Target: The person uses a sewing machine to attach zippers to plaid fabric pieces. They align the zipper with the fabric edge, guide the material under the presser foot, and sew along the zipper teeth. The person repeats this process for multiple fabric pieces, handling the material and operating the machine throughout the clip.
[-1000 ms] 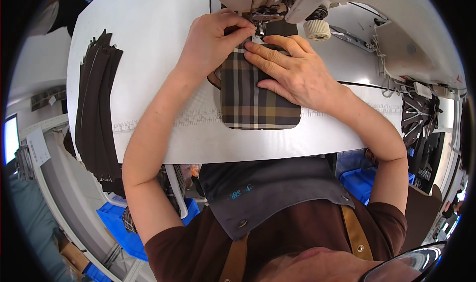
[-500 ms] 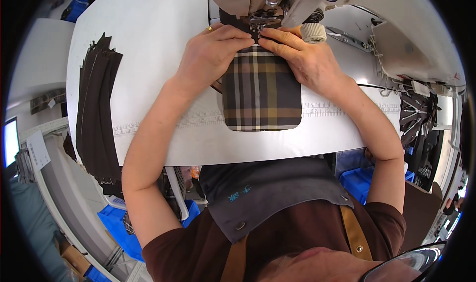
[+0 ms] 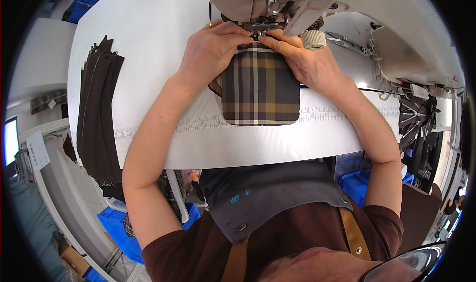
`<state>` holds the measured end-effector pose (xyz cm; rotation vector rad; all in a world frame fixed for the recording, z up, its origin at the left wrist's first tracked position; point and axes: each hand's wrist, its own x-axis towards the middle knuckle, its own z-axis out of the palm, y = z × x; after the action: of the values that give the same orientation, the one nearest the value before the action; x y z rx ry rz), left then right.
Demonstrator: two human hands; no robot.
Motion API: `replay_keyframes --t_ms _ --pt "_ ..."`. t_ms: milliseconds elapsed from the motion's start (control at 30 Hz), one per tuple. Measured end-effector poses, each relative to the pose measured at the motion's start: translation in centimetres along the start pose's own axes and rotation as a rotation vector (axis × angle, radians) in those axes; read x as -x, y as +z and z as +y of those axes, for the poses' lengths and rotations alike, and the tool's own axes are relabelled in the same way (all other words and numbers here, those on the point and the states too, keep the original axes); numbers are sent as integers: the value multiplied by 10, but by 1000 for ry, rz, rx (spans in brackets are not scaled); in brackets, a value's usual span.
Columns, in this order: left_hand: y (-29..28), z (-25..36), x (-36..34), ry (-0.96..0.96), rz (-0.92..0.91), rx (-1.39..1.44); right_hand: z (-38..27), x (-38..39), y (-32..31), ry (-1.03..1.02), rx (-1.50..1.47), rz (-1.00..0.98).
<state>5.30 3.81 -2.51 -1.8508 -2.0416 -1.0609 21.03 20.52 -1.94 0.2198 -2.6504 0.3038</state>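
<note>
Fingers of left hand [image 3: 207, 53] and right hand [image 3: 313, 63] pinch the far edge of plaid cloth [image 3: 260, 91] by the sewing machine [image 3: 248, 5]; its near end, seemingly unsewn, lies on the white table [image 3: 148, 59]; any stitching is hidden.

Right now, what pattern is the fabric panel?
The fabric panel is dark plaid with brown and whitish bands; head view.

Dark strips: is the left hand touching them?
No, the left hand is at the top edge of the plaid fabric, apart from the dark strips.
</note>
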Motion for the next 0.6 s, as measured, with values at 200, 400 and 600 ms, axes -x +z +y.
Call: replay_keyframes --t_ms 200,400,600 --pt "1 1 1 -15 6 -12 7 0 -3 61 -73 88" --pt "1 3 -2 -22 -1 -12 9 2 -4 85 -51 125" --pt "-1 -3 8 -16 22 2 -25 28 -113 -98 43 236"
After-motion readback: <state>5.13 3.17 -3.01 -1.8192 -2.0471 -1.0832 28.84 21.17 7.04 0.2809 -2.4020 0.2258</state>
